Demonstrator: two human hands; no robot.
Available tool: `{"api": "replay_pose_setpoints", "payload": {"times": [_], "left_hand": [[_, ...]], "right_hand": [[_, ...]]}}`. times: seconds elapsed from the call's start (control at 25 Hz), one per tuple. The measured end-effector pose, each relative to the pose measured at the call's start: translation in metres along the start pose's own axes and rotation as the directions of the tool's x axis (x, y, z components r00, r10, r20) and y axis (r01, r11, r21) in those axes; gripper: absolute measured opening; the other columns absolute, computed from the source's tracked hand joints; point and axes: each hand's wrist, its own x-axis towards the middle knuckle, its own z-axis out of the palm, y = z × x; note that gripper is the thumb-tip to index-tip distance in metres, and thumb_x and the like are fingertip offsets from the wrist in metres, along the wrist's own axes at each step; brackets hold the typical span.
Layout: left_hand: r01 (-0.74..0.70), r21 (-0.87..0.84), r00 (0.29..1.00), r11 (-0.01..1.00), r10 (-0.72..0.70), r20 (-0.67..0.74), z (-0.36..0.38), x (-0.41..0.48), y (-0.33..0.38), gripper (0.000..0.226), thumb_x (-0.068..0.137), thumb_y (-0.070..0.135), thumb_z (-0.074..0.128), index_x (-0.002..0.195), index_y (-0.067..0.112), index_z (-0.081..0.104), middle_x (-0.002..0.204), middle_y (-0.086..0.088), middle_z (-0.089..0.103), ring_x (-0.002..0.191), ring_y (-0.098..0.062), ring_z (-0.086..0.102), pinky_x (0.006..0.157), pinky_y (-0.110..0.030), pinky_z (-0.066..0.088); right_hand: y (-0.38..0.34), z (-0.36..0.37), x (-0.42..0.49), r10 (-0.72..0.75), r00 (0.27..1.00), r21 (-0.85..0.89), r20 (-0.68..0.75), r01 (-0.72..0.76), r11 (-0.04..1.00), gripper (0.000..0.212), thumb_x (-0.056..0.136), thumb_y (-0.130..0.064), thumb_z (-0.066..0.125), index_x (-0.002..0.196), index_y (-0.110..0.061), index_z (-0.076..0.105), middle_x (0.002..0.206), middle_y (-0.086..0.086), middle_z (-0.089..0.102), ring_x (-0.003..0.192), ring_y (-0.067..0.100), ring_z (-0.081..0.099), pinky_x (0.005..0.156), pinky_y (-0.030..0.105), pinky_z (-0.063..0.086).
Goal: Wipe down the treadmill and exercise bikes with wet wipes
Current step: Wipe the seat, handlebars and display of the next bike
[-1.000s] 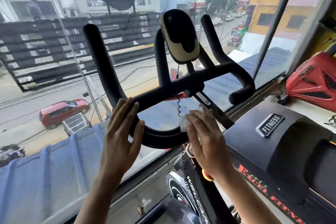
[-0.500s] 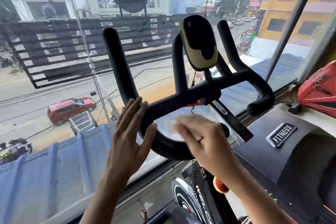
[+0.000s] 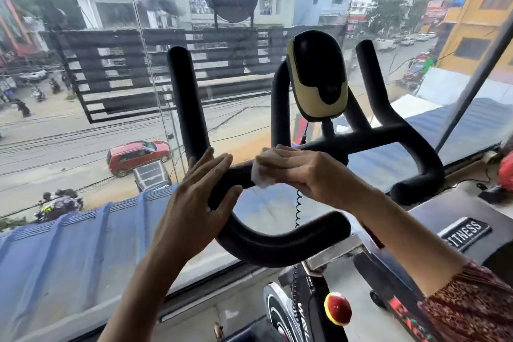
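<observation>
While right hand (image 3: 305, 172) fingers grip crumpled white wipe (image 3: 261, 178) on black handlebar (image 3: 277, 244), left hand (image 3: 194, 203) fingers straight

The handlebar (image 3: 280, 247) wears a matt black padded coat; the console (image 3: 316, 78) at 12 o'clock is glossy black and beige plastic. The wipe (image 3: 261, 175) looks soft, white and crumpled, and the knob (image 3: 337, 308) at 5 o'clock is shiny red.

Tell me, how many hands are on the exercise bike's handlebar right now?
2. The left hand rests with straight fingers against the left bend of the handlebar. The right hand holds a white wipe against the crossbar, just beside it.
</observation>
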Motion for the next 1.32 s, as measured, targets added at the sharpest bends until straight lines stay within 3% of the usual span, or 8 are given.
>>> {"api": "replay_pose_setpoints", "payload": {"times": [0.12, 0.24, 0.36, 0.56, 0.76, 0.88, 1.04, 1.32], "left_hand": [[0.007, 0.086, 1.0, 0.996, -0.007, 0.001, 0.004, 0.011, 0.012, 0.047, 0.081, 0.03, 0.061, 0.121, 0.006, 0.065, 0.122, 0.005, 0.06, 0.128, -0.011, 0.045, 0.113, -0.036, 0.027], [-0.027, 0.202, 1.0, 0.979, 0.027, 0.0, 0.017, 0.02, 0.025, 0.041, 0.076, 0.018, 0.062, 0.114, 0.002, 0.068, 0.114, -0.007, 0.069, 0.109, -0.019, 0.063, 0.103, -0.041, 0.04], [-0.045, 0.299, 0.999, 0.953, 0.039, 0.025, 0.03, 0.026, 0.041, 0.041, 0.075, 0.016, 0.063, 0.112, 0.0, 0.069, 0.109, -0.011, 0.071, 0.099, -0.026, 0.068, 0.089, -0.029, 0.049], [-0.004, 0.284, 1.0, 0.959, 0.004, 0.002, 0.034, 0.027, 0.046, 0.039, 0.078, 0.016, 0.063, 0.113, 0.001, 0.068, 0.111, -0.009, 0.071, 0.1, -0.025, 0.068, 0.09, -0.021, 0.046], [0.01, 0.289, 1.0, 0.957, -0.005, -0.02, 0.035, 0.023, 0.048, 0.038, 0.078, 0.015, 0.063, 0.113, 0.003, 0.068, 0.109, -0.006, 0.071, 0.099, -0.023, 0.066, 0.091, -0.02, 0.042], [0.0, 0.261, 1.0, 0.965, 0.006, -0.021, 0.034, 0.023, 0.047, 0.036, 0.078, 0.012, 0.064, 0.113, 0.003, 0.067, 0.107, -0.005, 0.071, 0.097, -0.023, 0.065, 0.087, -0.022, 0.043], [0.001, 0.266, 1.0, 0.964, 0.0, -0.004, 0.035, 0.022, 0.044, 0.04, 0.076, 0.002, 0.075, 0.116, 0.001, 0.066, 0.108, -0.007, 0.071, 0.099, -0.027, 0.066, 0.09, -0.023, 0.044], [-0.216, 0.262, 0.976, 0.941, 0.215, 0.033, 0.044, 0.027, 0.042, 0.043, 0.078, 0.006, 0.065, 0.12, 0.001, 0.064, 0.121, -0.015, 0.065, 0.114, -0.03, 0.061, 0.104, -0.028, 0.036]], "right_hand": [[0.038, -0.022, -0.055, 0.073, 0.997, -0.154, -0.041, -0.078, 0.985, 0.042, 0.088, 0.005, 0.052, 0.129, -0.004, 0.055, 0.137, 0.01, 0.053, 0.132, 0.028, 0.044, 0.112, 0.034, 0.033], [0.041, -0.02, -0.072, 0.126, 0.976, -0.191, -0.179, -0.16, 0.969, 0.039, 0.093, -0.011, 0.05, 0.132, -0.006, 0.051, 0.137, 0.007, 0.052, 0.135, 0.028, 0.041, 0.111, 0.035, 0.035], [0.022, 0.006, -0.036, -0.022, 0.983, -0.095, -0.181, 0.005, 0.995, 0.036, 0.095, -0.013, 0.048, 0.129, -0.005, 0.057, 0.138, 0.01, 0.052, 0.135, 0.031, 0.04, 0.112, 0.04, 0.033], [0.035, 0.005, -0.028, -0.089, 0.988, -0.112, -0.129, 0.074, 0.991, 0.039, 0.091, -0.002, 0.057, 0.13, -0.008, 0.058, 0.138, 0.008, 0.053, 0.133, 0.027, 0.044, 0.111, 0.042, 0.036], [0.033, 0.0, -0.063, 0.246, 0.895, -0.107, -0.373, -0.305, 0.946, 0.034, 0.094, -0.014, 0.052, 0.126, -0.006, 0.061, 0.133, 0.007, 0.057, 0.131, 0.027, 0.047, 0.104, 0.043, 0.042], [0.019, 0.017, -0.037, 0.137, 0.917, -0.123, -0.374, -0.195, 0.973, 0.033, 0.095, -0.01, 0.05, 0.124, 0.001, 0.06, 0.132, 0.014, 0.057, 0.131, 0.03, 0.046, 0.108, 0.043, 0.039], [0.035, -0.003, -0.046, 0.044, 0.98, -0.149, -0.193, -0.074, 0.986, 0.041, 0.09, -0.002, 0.057, 0.131, -0.005, 0.056, 0.136, 0.008, 0.055, 0.131, 0.026, 0.048, 0.108, 0.041, 0.04], [0.051, -0.022, -0.081, 0.312, 0.898, -0.106, -0.309, -0.359, 0.927, 0.04, 0.096, -0.021, 0.047, 0.131, -0.001, 0.048, 0.135, 0.014, 0.053, 0.124, 0.03, 0.054, 0.109, 0.037, 0.037]]}}
